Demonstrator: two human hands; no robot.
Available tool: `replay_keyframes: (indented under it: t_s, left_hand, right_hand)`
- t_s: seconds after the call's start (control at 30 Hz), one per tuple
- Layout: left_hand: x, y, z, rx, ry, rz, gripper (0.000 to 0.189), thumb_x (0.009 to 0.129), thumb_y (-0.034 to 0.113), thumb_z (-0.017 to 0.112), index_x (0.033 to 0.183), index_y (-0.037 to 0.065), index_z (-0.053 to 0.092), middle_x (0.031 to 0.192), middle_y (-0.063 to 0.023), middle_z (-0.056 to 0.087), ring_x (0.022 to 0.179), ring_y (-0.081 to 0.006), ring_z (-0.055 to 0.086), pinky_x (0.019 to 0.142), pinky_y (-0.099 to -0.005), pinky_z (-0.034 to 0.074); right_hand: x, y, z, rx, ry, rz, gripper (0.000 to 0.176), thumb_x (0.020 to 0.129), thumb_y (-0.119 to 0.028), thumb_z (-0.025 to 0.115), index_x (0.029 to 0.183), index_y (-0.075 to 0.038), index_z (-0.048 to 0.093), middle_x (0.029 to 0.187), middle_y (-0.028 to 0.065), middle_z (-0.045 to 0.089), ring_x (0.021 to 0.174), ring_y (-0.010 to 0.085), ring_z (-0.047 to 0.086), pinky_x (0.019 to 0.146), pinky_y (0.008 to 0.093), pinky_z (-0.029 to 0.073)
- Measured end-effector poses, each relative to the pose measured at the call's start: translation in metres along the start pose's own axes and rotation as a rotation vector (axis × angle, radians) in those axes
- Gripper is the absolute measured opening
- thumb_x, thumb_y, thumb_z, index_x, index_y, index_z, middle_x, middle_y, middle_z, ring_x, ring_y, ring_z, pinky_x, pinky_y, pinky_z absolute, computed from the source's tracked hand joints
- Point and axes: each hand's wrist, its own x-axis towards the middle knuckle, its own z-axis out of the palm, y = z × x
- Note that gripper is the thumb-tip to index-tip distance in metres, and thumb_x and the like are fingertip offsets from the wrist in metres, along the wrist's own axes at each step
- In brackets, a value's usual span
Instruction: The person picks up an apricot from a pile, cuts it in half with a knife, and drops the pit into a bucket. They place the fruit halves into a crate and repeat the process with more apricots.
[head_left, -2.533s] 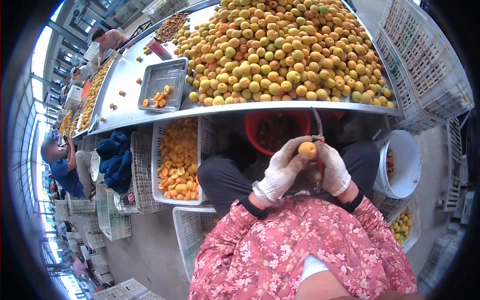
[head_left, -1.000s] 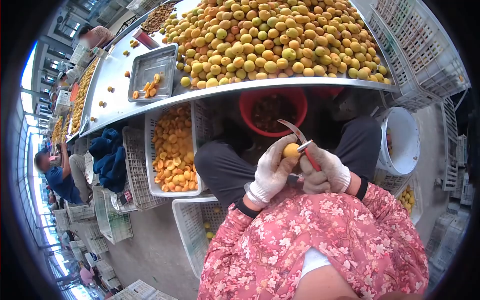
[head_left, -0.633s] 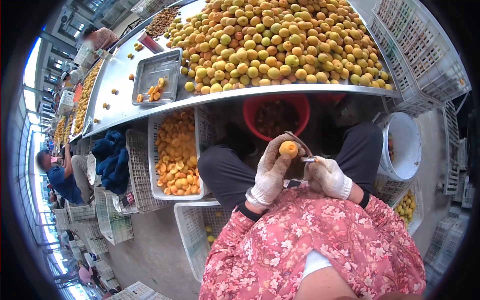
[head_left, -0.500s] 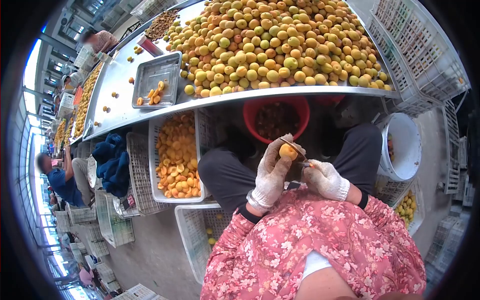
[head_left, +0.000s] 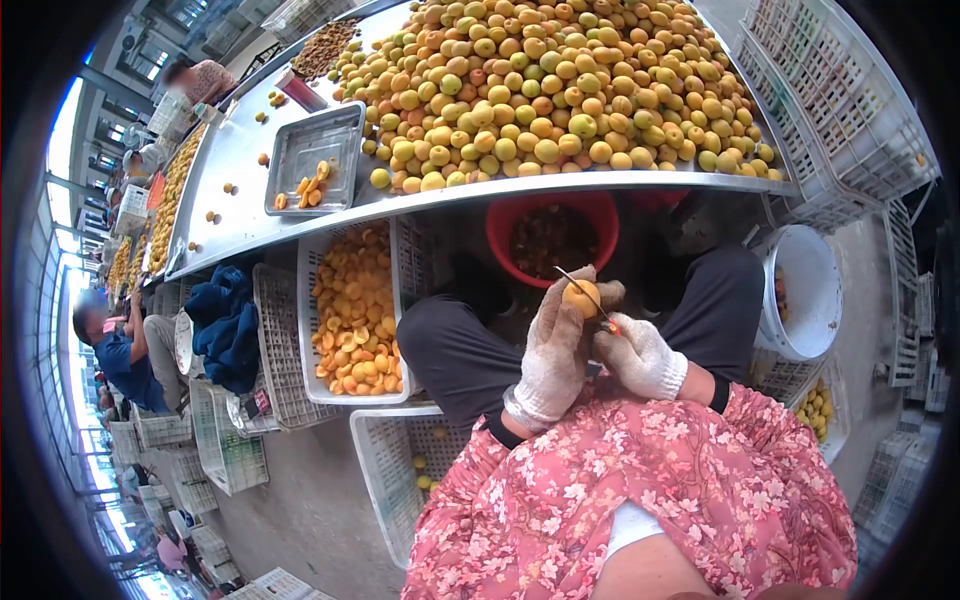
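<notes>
We note the gloved left hand (head_left: 555, 345) closed around an apricot (head_left: 579, 297), held above the lap, below the worktop (head_left: 240, 190) edge and in front of the red bucket (head_left: 505, 225). The gloved right hand (head_left: 637, 355) is closed on a knife (head_left: 590, 298), whose thin blade lies across the fruit. Loose apricots are heaped on the worktop above.

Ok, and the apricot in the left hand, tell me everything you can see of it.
The apricot is small, round and yellow-orange, with smooth, matte skin. It is pinched in the fingertips of the gloved left hand, raised over the lap in front of the red bucket. The thin blade of the knife, held by the right hand, lies across its upper side. How deep it cuts cannot be told.
</notes>
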Motion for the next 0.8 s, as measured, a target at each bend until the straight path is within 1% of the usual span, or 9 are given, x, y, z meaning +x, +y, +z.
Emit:
replay_keyframes:
  t_s: [0.07, 0.2, 0.33, 0.47, 0.53, 0.57, 0.67, 0.73, 0.8]
  left_hand:
    - [0.005, -0.003, -0.003, 0.158, 0.122, 0.029, 0.057, 0.101, 0.033, 0.059, 0.146, 0.004, 0.039, 0.129, -0.0137, 0.059, 0.116, -0.0227, 0.06, 0.1, -0.0371, 0.048]
    - [-0.001, 0.011, 0.001, 0.386, 0.031, 0.097, 0.056, 0.103, 0.039, 0.053, 0.145, 0.003, 0.04, 0.131, -0.0127, 0.059, 0.118, -0.0229, 0.059, 0.102, -0.0363, 0.046]
    - [0.006, -0.003, 0.007, 0.008, 0.046, -0.026, 0.064, 0.102, 0.055, 0.043, 0.137, 0.001, 0.045, 0.128, -0.0115, 0.06, 0.118, -0.0233, 0.058, 0.103, -0.0362, 0.043]
    - [0.01, 0.002, 0.007, -0.123, 0.074, -0.1, 0.059, 0.103, 0.05, 0.047, 0.137, 0.002, 0.045, 0.122, -0.0125, 0.063, 0.115, -0.023, 0.059, 0.103, -0.0355, 0.043]
    - [0.014, 0.0, 0.008, 0.235, 0.172, 0.152, 0.055, 0.103, 0.045, 0.051, 0.137, 0.003, 0.045, 0.116, -0.013, 0.065, 0.11, -0.0216, 0.06, 0.1, -0.0347, 0.044]
    - [0.014, 0.003, 0.008, 0.237, 0.17, 0.151, 0.055, 0.103, 0.045, 0.051, 0.137, 0.003, 0.045, 0.116, -0.013, 0.065, 0.11, -0.0216, 0.06, 0.1, -0.0347, 0.044]
    - [0.011, 0.009, 0.007, 0.103, 0.088, 0.069, 0.051, 0.103, 0.04, 0.053, 0.137, 0.003, 0.047, 0.114, -0.0112, 0.065, 0.109, -0.0203, 0.06, 0.099, -0.0347, 0.045]
    - [0.012, 0.0, -0.001, -0.134, 0.058, -0.051, 0.048, 0.103, 0.037, 0.055, 0.137, 0.004, 0.047, 0.11, -0.011, 0.065, 0.104, -0.0191, 0.061, 0.096, -0.0349, 0.047]
    - [0.011, -0.001, -0.002, -0.289, 0.058, -0.142, 0.044, 0.104, 0.033, 0.053, 0.136, 0.004, 0.048, 0.113, -0.0109, 0.065, 0.102, -0.0183, 0.062, 0.094, -0.0342, 0.048]
  right_hand:
    - [0.001, -0.001, 0.0, -0.043, 0.031, -0.008, 0.018, 0.1, -0.018, 0.054, 0.1, -0.001, 0.059, 0.076, 0.0112, 0.065, 0.069, 0.017, 0.063, 0.062, 0.0338, 0.048]
    - [0.001, -0.005, 0.001, -0.082, 0.019, 0.008, 0.017, 0.099, -0.018, 0.056, 0.1, -0.001, 0.059, 0.074, 0.0158, 0.065, 0.068, 0.0239, 0.067, 0.062, 0.0356, 0.05]
    - [0.004, 0.017, 0.009, -0.307, 0.138, -0.223, 0.017, 0.098, -0.018, 0.058, 0.097, -0.002, 0.058, 0.073, 0.0171, 0.064, 0.067, 0.0286, 0.068, 0.061, 0.0362, 0.051]
    - [0.005, -0.005, 0.003, -0.259, 0.121, -0.174, 0.017, 0.098, -0.019, 0.058, 0.098, -0.002, 0.058, 0.073, 0.016, 0.065, 0.067, 0.0275, 0.068, 0.061, 0.0363, 0.051]
    - [0.003, -0.007, -0.001, -0.183, 0.053, -0.003, 0.019, 0.098, -0.02, 0.059, 0.101, -0.001, 0.06, 0.073, 0.0152, 0.065, 0.066, 0.0265, 0.069, 0.06, 0.0363, 0.051]
    - [0.004, -0.009, -0.002, -0.182, 0.056, -0.004, 0.019, 0.098, -0.02, 0.059, 0.101, -0.001, 0.06, 0.073, 0.0152, 0.065, 0.066, 0.0265, 0.069, 0.06, 0.0363, 0.051]
    - [0.004, -0.01, -0.004, -0.201, 0.02, 0.068, 0.02, 0.098, -0.02, 0.059, 0.101, 0.0, 0.059, 0.072, 0.0145, 0.065, 0.064, 0.0248, 0.068, 0.058, 0.0354, 0.051]
    - [0.005, -0.001, -0.005, -0.247, 0.065, -0.073, 0.02, 0.098, -0.021, 0.059, 0.1, -0.001, 0.058, 0.07, 0.014, 0.065, 0.061, 0.0237, 0.067, 0.057, 0.034, 0.05]
    - [0.005, 0.001, -0.005, -0.235, 0.055, -0.04, 0.02, 0.099, -0.021, 0.059, 0.1, -0.001, 0.058, 0.071, 0.0132, 0.065, 0.061, 0.0225, 0.067, 0.057, 0.0335, 0.05]
